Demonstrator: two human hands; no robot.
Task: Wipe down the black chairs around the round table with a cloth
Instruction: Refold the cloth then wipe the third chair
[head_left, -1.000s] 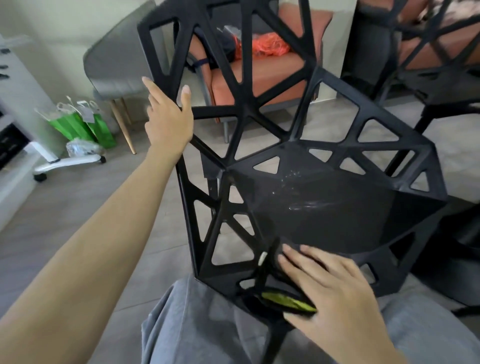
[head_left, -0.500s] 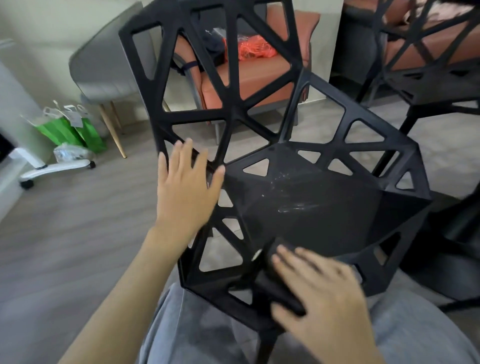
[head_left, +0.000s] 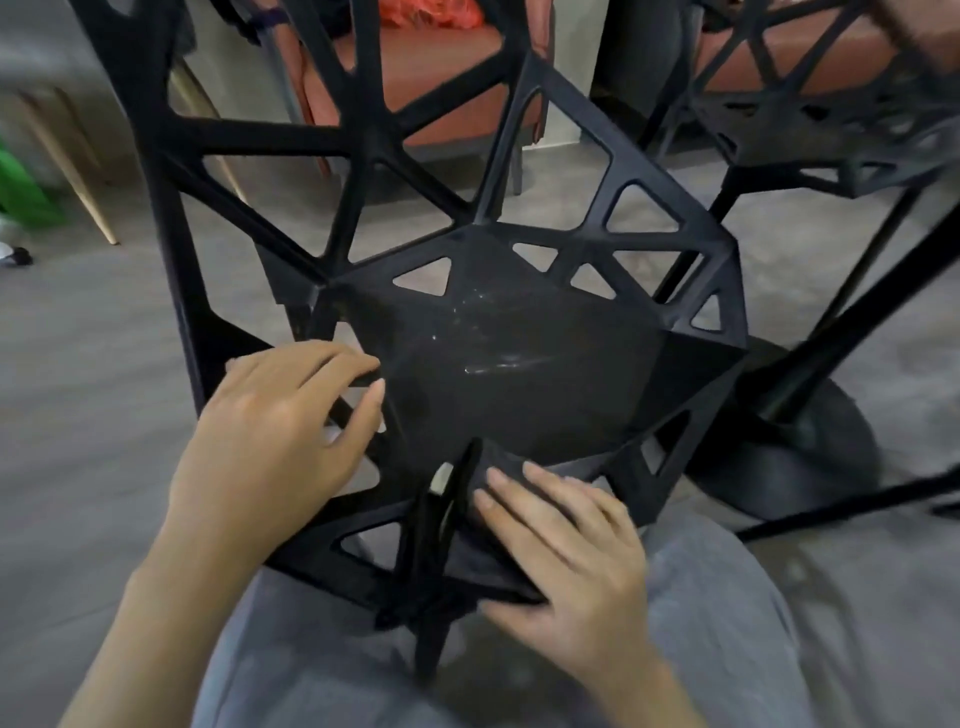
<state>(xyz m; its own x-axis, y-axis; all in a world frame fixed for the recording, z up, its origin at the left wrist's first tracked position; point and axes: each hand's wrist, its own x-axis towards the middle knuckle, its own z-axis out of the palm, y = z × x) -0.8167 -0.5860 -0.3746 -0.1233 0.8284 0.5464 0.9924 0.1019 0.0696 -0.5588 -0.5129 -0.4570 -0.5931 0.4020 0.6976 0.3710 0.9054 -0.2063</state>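
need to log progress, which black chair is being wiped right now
The near black chair at the person's knees: the right hand presses a dark cloth on its front edge, the left hand grips its frame. The other black chair, upper right, is untouched.

Your black chair (head_left: 519, 374) looks like matt moulded plastic, its seat scuffed with pale streaks; the floor (head_left: 93, 364) looks grey woodgrain.

A grey wood-look floor (head_left: 93, 374) carries the black lattice chair (head_left: 509, 364), a round black pedestal base (head_left: 810, 457), a tapered wooden chair leg (head_left: 78, 176) and a green bag (head_left: 21, 192).
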